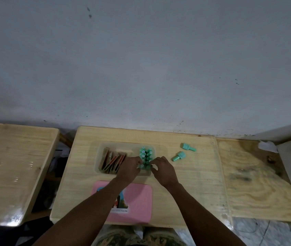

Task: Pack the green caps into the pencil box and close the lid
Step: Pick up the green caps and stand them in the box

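Both forearms reach forward over the pink lid (137, 201), which lies flat on the worktop (194, 174) at its near edge. Left hand (129, 168) is palm down over the middle of the clear pencil box (100, 157), its fingers curled toward the nearest of the packed green caps (146, 157); it seems to pinch one cap at the near end of the cluster, though the grip is too small and dim to be sure. To its left, inside the same box, a row of brown and red flat sticks (112, 162) leans at a slant. The caps stand upright in two tight rows in the box's right part. Right hand (162, 168) rests just beside the cluster's near right corner, fingers bent with tips at the caps; whether it holds one I cannot tell. Further right, two loose green caps (183, 151) lie on their sides on bare wood, well apart from the box, with open room around them up to the worktop's right edge.
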